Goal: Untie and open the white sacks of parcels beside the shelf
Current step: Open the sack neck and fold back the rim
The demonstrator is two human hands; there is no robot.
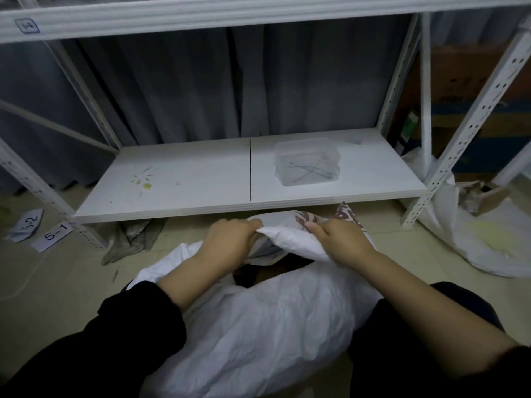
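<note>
A bulging white sack (258, 326) lies on the floor between my knees, its mouth pointing toward the shelf. My left hand (230, 242) grips the left side of the sack's mouth. My right hand (339, 239) grips the right side, where red printing shows on the fabric (310, 218). Between the two hands the mouth is parted, and a dark gap (253, 271) shows inside. A second white sack (471, 234) lies open on the floor at the right, beside the shelf post.
The white shelf's bottom board (186, 179) is just beyond my hands, bearing a clear plastic tub (307, 162) with cut ties in it. Shelf posts (459, 145) stand right and left. A grey rag (132, 237) and paper labels (51, 234) lie on the floor at left.
</note>
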